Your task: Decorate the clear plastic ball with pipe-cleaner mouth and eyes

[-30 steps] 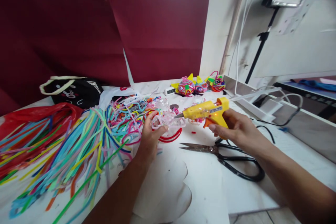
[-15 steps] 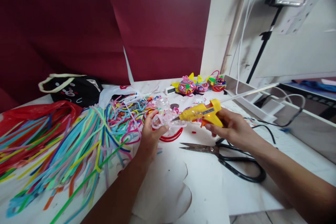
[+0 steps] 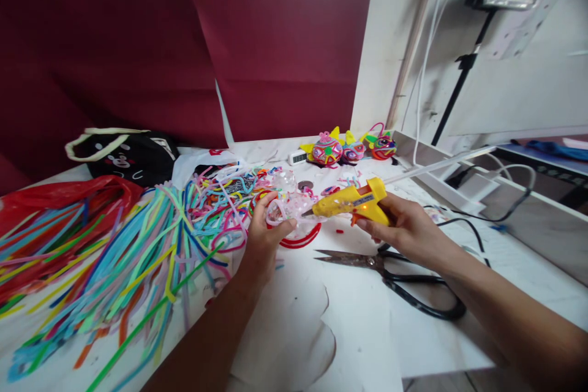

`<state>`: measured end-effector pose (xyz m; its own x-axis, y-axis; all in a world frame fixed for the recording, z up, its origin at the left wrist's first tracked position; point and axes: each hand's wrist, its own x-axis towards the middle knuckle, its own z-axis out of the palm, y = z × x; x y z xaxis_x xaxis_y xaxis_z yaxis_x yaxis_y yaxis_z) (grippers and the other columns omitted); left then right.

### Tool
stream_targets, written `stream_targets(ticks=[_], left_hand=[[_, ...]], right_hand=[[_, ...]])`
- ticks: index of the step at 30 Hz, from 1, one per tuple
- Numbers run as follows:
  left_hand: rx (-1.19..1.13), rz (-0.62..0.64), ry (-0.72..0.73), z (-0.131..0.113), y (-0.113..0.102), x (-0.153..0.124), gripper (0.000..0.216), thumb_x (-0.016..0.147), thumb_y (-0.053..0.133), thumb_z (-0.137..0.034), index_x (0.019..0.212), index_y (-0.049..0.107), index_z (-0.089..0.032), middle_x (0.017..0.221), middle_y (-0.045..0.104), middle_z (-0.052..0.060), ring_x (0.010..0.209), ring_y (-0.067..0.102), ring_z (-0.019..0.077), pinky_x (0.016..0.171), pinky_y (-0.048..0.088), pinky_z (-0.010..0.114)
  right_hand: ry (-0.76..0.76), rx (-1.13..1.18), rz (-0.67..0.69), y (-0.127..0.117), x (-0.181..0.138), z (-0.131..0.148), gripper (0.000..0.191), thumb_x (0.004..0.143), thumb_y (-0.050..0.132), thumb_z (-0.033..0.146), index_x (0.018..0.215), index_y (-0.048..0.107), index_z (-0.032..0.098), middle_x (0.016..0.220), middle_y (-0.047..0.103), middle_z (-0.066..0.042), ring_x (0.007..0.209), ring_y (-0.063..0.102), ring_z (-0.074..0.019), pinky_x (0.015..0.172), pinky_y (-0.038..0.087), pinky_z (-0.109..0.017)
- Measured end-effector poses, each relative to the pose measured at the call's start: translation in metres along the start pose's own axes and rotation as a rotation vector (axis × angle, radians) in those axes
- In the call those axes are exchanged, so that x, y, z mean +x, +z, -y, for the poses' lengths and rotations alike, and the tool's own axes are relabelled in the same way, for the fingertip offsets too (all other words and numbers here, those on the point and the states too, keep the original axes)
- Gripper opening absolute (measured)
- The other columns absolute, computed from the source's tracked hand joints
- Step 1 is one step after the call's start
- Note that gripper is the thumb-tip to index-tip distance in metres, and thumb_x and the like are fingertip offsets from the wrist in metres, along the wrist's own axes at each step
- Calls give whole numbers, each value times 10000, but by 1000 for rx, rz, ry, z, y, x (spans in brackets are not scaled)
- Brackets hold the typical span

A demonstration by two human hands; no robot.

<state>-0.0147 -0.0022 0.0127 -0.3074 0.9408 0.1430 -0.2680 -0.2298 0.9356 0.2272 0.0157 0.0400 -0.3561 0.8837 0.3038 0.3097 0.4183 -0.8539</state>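
Observation:
My left hand [image 3: 264, 229] is closed on a pale pink looped craft piece [image 3: 294, 211], held just above the white table. My right hand [image 3: 404, 226] grips a yellow glue gun [image 3: 351, 199] with an orange trigger and a lit indicator. The gun's nozzle points left and touches the pink piece. A clear glue stick [image 3: 436, 165] pokes out of the gun's back toward the right. Beneath the pink piece lies a red curved strip [image 3: 303, 239].
A big heap of coloured strips [image 3: 128, 251] covers the left of the table. Black-handled scissors [image 3: 395, 272] lie below my right hand. Three decorated round figures [image 3: 351, 148] stand at the back, a black bag [image 3: 126, 156] at the back left, and cables [image 3: 487, 202] to the right.
My right hand has brought the glue gun left and tilted it down, so the nozzle now meets the pink piece. My left hand has stayed in place.

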Motion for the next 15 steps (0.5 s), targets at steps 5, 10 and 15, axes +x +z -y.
stream_targets(ticks=[5, 10, 15], left_hand=[[0, 2, -2, 1, 0, 1, 721, 544, 784, -139, 1222, 551, -208, 1068, 649, 25, 911, 596, 179, 780, 447, 260], [-8, 2, 3, 4, -2, 2, 728, 539, 791, -146, 1225, 557, -211, 1094, 649, 35, 922, 604, 193, 795, 451, 278], [-10, 9, -5, 5, -1, 2, 747, 531, 788, -154, 1236, 544, -210, 1098, 653, 43, 943, 610, 209, 808, 460, 293]], right_hand=[[51, 47, 34, 3, 0, -1, 293, 814, 679, 415, 974, 626, 175, 735, 598, -8, 565, 496, -123, 482, 423, -244], [41, 61, 18, 5, 1, 7, 278, 778, 687, 386, 953, 630, 177, 758, 627, -26, 614, 527, -147, 472, 405, -240], [18, 52, 11, 4, 1, 7, 260, 774, 684, 354, 960, 634, 179, 818, 665, -42, 690, 587, -176, 517, 432, -246]])
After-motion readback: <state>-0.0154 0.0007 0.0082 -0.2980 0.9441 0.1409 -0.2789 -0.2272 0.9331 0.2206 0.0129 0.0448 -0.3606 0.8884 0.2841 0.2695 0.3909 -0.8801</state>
